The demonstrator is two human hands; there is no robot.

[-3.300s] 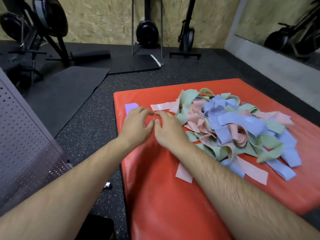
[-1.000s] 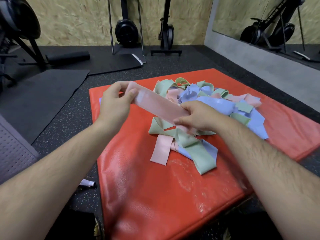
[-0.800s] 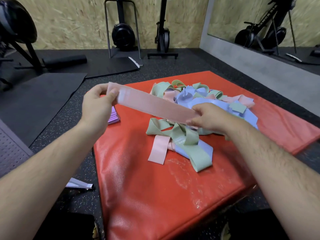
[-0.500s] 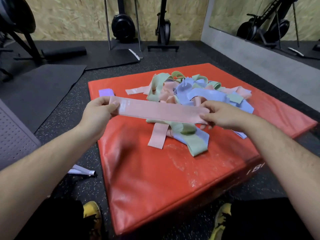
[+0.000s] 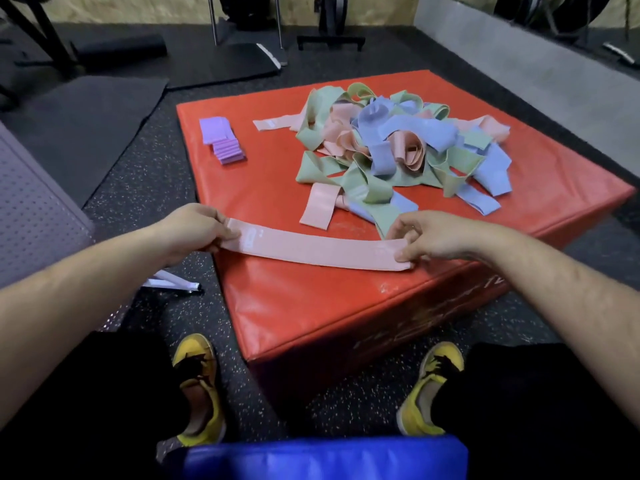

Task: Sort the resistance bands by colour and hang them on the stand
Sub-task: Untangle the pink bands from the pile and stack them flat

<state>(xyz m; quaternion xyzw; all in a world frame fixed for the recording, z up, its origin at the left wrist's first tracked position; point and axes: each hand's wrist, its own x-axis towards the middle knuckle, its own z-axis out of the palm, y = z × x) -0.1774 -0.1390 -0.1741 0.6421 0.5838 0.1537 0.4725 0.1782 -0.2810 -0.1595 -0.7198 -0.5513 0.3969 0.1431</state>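
Observation:
A pink resistance band (image 5: 315,249) is stretched flat between my hands, low over the near edge of the red mat (image 5: 277,299). My left hand (image 5: 195,228) pinches its left end and my right hand (image 5: 427,237) pinches its right end. Behind it lies a tangled pile of green, pink and blue bands (image 5: 391,150). A small stack of folded purple bands (image 5: 221,140) sits at the mat's far left corner. The stand's perforated grey panel (image 5: 31,209) shows at the left edge.
My two yellow shoes (image 5: 201,386) stand on the speckled rubber floor in front of the mat. A blue padded edge (image 5: 325,459) is at the bottom. A white strip (image 5: 173,282) lies on the floor left of the mat. Gym machines and black floor mats fill the background.
Both hands lifted the pink band out of the pile, pulled it straight and brought it down and toward me to the mat's near edge. The camera has tilted down.

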